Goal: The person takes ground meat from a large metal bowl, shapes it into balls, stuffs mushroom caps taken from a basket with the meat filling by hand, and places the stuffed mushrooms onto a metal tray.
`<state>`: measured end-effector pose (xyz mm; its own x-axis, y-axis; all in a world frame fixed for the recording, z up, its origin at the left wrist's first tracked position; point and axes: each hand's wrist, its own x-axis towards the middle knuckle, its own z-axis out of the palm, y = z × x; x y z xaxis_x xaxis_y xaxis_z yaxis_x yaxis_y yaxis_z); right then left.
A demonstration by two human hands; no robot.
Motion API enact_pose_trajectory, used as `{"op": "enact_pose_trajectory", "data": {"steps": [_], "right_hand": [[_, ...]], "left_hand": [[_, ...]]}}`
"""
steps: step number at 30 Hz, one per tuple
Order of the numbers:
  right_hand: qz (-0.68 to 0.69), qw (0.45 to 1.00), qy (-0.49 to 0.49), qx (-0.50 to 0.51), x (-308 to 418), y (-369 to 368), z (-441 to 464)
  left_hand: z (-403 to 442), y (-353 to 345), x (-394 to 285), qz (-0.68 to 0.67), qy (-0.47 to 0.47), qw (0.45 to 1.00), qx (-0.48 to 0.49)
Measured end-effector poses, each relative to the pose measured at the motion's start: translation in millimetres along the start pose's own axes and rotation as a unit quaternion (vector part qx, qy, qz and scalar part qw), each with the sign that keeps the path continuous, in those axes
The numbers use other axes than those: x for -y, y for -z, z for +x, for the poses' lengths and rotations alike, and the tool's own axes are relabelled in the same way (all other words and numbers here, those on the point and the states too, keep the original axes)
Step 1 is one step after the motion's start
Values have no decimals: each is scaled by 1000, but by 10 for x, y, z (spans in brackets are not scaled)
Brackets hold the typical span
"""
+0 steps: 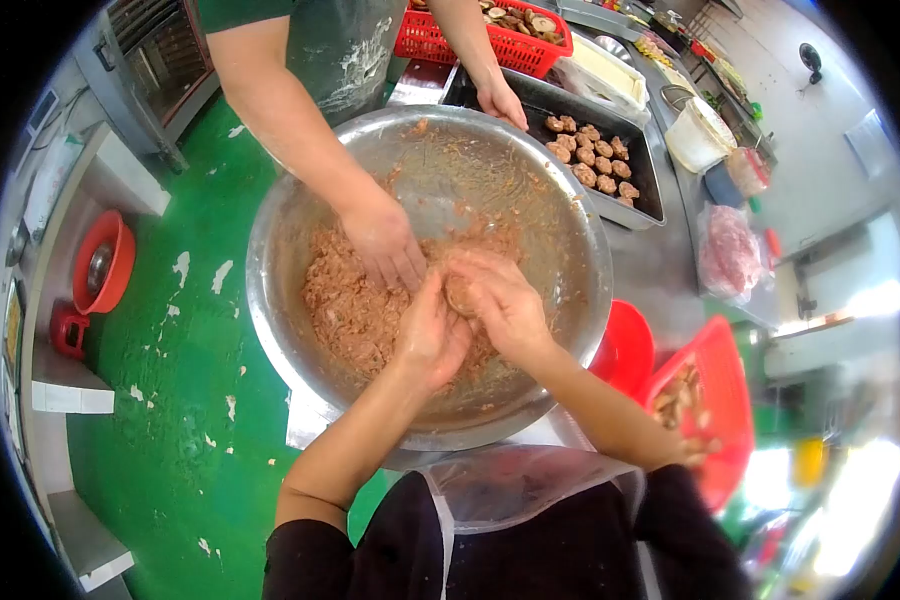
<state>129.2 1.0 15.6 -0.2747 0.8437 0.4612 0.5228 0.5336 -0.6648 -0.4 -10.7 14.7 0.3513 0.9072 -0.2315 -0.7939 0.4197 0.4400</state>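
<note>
Cupped together over the bowl (430, 437), both hands (435, 335) (510, 305) held a meatball (461, 295); uneven pressure could have split it.

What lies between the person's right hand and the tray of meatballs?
The smeared wall and rim of the bowl lie between the right hand and the tray, in the head view.

Bright, cool light fills this wide head-camera view. Strong white glare washes out the area far to the right of the fingers, low near the edge. A softer shine lies on the rim of the metal bowl (270, 330) around the fingers, with gentle shading between the fingers. Detail near them is fairly clear, slightly soft; far right of them, things smear into blur. Fisheye distortion bends lines outward, and black corners frame the curved view.
</note>
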Motion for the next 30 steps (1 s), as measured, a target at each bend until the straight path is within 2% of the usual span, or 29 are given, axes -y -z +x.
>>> {"op": "enact_pose_trajectory", "data": {"steps": [1, 4, 7, 10, 12, 13, 14, 17, 18, 21, 24, 26, 27, 28, 29, 30], "right_hand": [[44, 999, -10, -10, -5, -4, -2], [21, 996, -80, -17, 173, 30, 42], [118, 989, -94, -6, 20, 20, 45], [358, 900, -218, -120, 75, 85, 129], [118, 986, -72, -87, 10, 88, 156], [-8, 998, 4, -69, 27, 99, 175], [-139, 986, 87, -15, 91, 128, 152], [-72, 997, 7, 4, -56, 12, 150], [42, 998, -44, -21, -65, 10, 168], [41, 997, -60, -22, -41, 42, 167], [114, 982, -149, 23, -111, 27, 172], [148, 976, -162, -12, -121, 58, 169], [165, 971, -169, -29, -84, 88, 178], [29, 996, -88, -16, -12, 118, 148], [-108, 994, -8, -5, 102, 143, 96], [-245, 967, 69, 5, 182, 175, 63]], "left_hand": [[3, 10, 13, -6, -3, 1000, 10], [-12, -48, 47, 9, -20, 1000, 11], [-1, -93, 53, 12, -12, 1000, 9], [10, -55, 11, 9, 8, 999, 44], [-11, -50, 13, 12, 17, 998, 63], [-32, -70, 8, 15, 18, 998, 64], [-38, -87, 14, 19, 20, 997, 67], [-11, -10, 30, 43, 52, 996, 64], [-12, -22, 42, 32, 53, 996, 58], [-40, -54, 54, 18, 55, 997, 40], [-46, -89, 91, 26, 57, 996, 60], [-27, -29, 114, 27, 49, 994, 90], [-54, -75, 124, 55, 47, 995, 66], [-93, -147, 149, 84, 48, 994, 42], [-129, -202, 173, 114, 51, 992, 19], [-133, -193, 208, 124, 43, 991, 41]]}}
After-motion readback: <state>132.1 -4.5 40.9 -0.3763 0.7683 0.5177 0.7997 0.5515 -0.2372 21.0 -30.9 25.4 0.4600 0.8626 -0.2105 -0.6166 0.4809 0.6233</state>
